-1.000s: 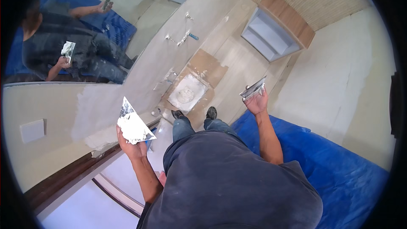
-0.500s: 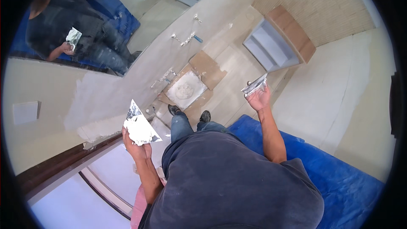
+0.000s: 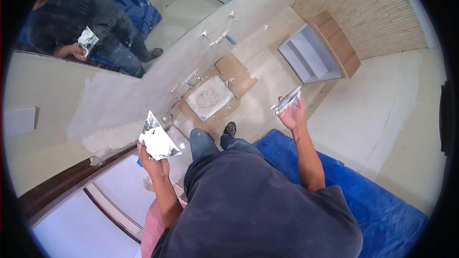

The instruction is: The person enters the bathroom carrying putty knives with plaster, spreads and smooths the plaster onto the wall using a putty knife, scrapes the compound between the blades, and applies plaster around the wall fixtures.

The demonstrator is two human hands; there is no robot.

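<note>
My left hand [image 3: 154, 162] is closed around the underside of a metal plastering trowel [image 3: 151, 120]. A thick heap of white plaster [image 3: 159, 143] covers most of its blade, leaving a shiny pointed corner bare. Off to the right, my right hand [image 3: 293, 113] grips a second metal trowel [image 3: 287, 101], tilted so that its thin side shows; my palm faces up. Whitish smears mark that blade. On the floor ahead lies a white board [image 3: 197, 103] with a mound of plaster [image 3: 208, 98] on it.
Cardboard [image 3: 237, 77] lies around the board. Pipe fittings [image 3: 225, 39], one with a blue handle, stick out of the patched wall [image 3: 158, 83] below a mirror [image 3: 167, 7]. An open shelf cabinet [image 3: 313, 52] stands ahead right. A blue sheet [image 3: 368, 191] spreads at my right.
The room has shifted in view as I step: one shoe has dropped out of sight behind my leg. Both hands keep their trowels in nearly the same places.
</note>
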